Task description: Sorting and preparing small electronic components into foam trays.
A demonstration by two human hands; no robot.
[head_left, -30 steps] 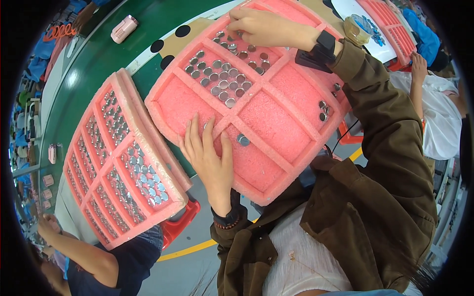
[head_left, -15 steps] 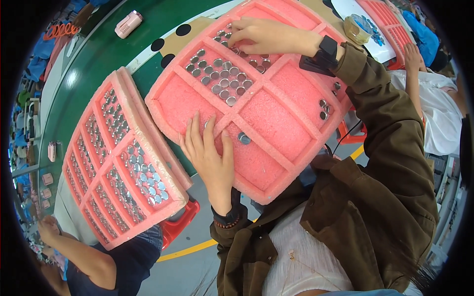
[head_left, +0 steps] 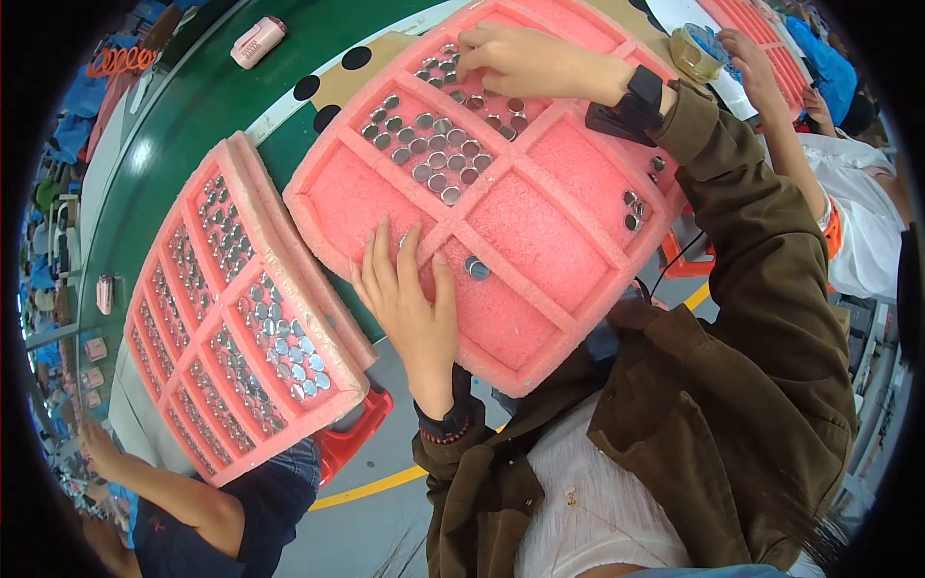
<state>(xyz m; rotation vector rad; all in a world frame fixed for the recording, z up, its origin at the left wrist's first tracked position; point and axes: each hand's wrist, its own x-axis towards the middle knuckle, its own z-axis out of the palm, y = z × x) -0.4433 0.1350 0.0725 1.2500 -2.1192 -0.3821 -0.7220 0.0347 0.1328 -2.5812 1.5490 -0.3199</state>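
A pink foam tray (head_left: 462,228) with several compartments lies before me, tilted in view. Round silvery metal discs (head_left: 438,144) fill one middle compartment and part of the one beyond it. Over that far compartment is my right hand (head_left: 515,60), its fingers bent down and closed together among the discs. What they pinch, if anything, is hidden. My left hand (head_left: 409,313) rests with spread fingers across the tray's near-left edge. A single disc (head_left: 475,268) lies just right of it, and another is partly hidden by its fingers.
To the left, a stack of pink foam trays (head_left: 289,260) holds many discs. A pink handheld device (head_left: 258,42) lies on the green table (head_left: 183,125). At the right, a co-worker's hand (head_left: 752,67) is near a clear tape-like container (head_left: 698,53). Another person's arm (head_left: 159,482) is at lower left.
My right hand has shifted slightly within the far compartment, showing more discs beneath it. My left hand stays put. The co-worker's hand at right has risen toward the container.
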